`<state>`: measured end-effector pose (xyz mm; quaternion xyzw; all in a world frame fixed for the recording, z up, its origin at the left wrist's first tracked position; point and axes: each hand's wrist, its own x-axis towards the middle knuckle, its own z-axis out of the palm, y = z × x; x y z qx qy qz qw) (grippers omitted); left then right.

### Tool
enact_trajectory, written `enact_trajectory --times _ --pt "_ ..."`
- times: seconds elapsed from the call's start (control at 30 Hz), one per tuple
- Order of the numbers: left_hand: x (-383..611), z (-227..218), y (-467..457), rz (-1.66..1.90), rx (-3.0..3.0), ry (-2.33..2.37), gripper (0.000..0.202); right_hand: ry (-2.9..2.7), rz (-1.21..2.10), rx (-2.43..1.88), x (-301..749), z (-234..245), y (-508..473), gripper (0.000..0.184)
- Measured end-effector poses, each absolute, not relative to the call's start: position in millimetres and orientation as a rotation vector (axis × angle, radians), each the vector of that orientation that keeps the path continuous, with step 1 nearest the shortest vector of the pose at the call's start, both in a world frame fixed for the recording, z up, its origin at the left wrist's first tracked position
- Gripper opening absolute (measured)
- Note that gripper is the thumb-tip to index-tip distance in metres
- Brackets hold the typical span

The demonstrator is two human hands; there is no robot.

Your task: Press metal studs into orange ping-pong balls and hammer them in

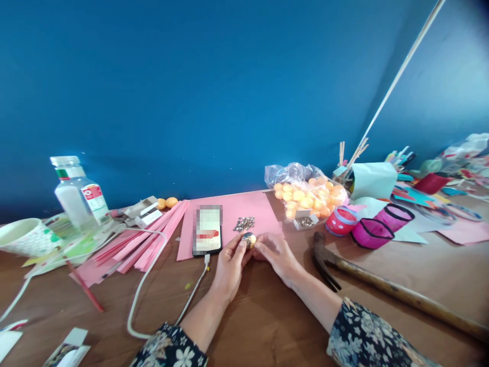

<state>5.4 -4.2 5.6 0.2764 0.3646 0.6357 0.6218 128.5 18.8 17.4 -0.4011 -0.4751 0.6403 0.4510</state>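
My left hand (pixel 232 260) grips a small pale-yellow ball (pixel 250 240) between thumb and fingers. Shiny metal pieces cover part of the ball. Closed fingertips of my right hand (pixel 275 255) touch its right side; whether they pinch anything small is hidden. Just beyond my hands, a loose heap of small shiny metal pieces, which look like tacks (pixel 243 223), lies on a pink paper sheet (pixel 252 204). To the left of the heap, a phone (pixel 208 232) rests on the same sheet with a white cable (pixel 207 261) plugged in.
A claw hammer (pixel 382 283) lies to the right. Behind it are magenta holders (pixel 372 233), a red cup (pixel 340 221) and a plastic bag of orange balls (pixel 305 196). Pink paper strips (pixel 148 239), a clear bottle (pixel 78 196) and a red pencil (pixel 86 288) occupy the left.
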Motion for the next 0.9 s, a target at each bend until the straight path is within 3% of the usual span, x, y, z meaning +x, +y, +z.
enact_trajectory --times 0.4,0.9 --pt "5.1 4.4 -4.6 1.419 0.696 0.928 0.034 -1.332 1.402 -0.963 125.7 9.3 15.3 0.028" --pt "2.6 10.0 -5.4 1.380 0.629 0.750 0.028 -1.265 1.458 -0.997 126.8 18.5 14.9 0.035"
